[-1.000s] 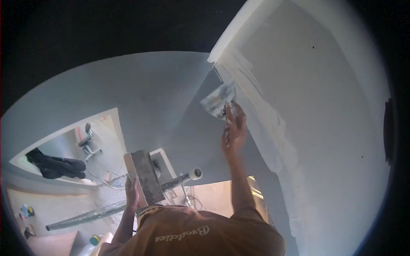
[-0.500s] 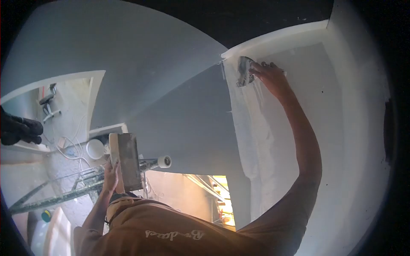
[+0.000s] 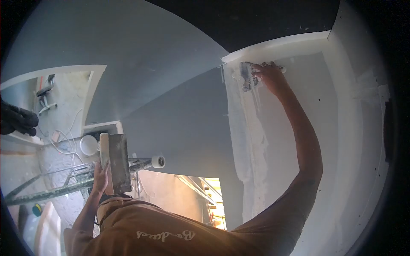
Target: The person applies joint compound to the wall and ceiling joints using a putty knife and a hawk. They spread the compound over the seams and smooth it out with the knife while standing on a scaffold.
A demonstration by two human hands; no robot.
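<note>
- The right hand [image 3: 272, 76], raised high, is closed around a broad putty knife [image 3: 247, 77], its blade against the pale surface [image 3: 294, 128] near the upper corner.
- Below the blade runs a streaky white band [image 3: 252, 149], probably filler, though glare blurs it.
- The left hand [image 3: 101, 177], low and well apart from the right, grips the pale edge of a rectangular mud pan [image 3: 119, 162].
- Beside the pan are a round white container [image 3: 89, 145] and a white-ended tube [image 3: 158, 162].
</note>
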